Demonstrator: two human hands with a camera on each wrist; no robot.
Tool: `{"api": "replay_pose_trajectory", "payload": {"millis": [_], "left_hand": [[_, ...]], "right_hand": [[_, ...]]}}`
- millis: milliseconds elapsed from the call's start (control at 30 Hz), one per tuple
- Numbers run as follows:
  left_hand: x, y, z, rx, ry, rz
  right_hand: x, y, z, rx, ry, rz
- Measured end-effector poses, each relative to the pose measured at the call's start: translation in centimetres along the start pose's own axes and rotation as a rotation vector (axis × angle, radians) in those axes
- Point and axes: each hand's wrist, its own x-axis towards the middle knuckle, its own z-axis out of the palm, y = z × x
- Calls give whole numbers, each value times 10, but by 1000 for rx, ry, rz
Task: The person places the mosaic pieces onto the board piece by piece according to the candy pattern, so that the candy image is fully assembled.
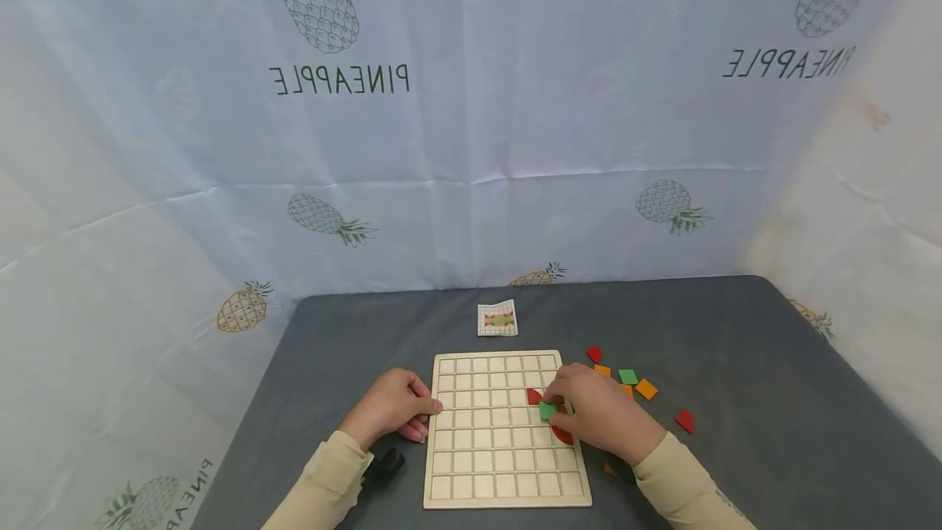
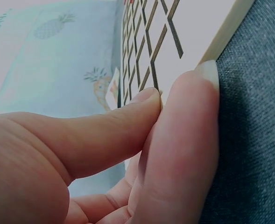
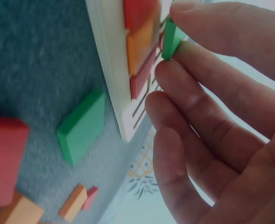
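Note:
A pale wooden grid board (image 1: 482,462) lies on the dark table. My left hand (image 1: 393,406) holds the board's left edge; in the left wrist view its thumb (image 2: 111,133) rests on the rim with a finger against the side. Over the right part of the board, my right hand (image 1: 605,413) pinches a green tile (image 3: 171,41) between thumb and fingertips. Whether that tile touches the board cannot be told. Red pieces (image 1: 533,397) and an orange piece (image 3: 144,44) sit on the grid around it, partly hidden by the right hand.
Right of the board lie several loose tiles, among them a green parallelogram (image 1: 627,376), an orange square (image 1: 647,388) and a red piece (image 1: 685,421). Behind the board is a small pattern card (image 1: 497,319). A pineapple-print curtain (image 1: 471,121) hangs behind the table.

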Motion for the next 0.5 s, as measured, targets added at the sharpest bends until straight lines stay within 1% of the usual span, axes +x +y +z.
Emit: {"api": "replay_pose_trajectory", "payload": {"millis": [100, 233, 500], "left_hand": [[0, 1, 1, 3, 0, 0], [0, 1, 1, 9, 1, 6], [0, 0, -1, 16, -15, 10]], "right_hand": [[0, -2, 4, -22, 9, -15], [1, -4, 6, -55, 23, -14], [5, -6, 11, -89, 23, -34]]}}
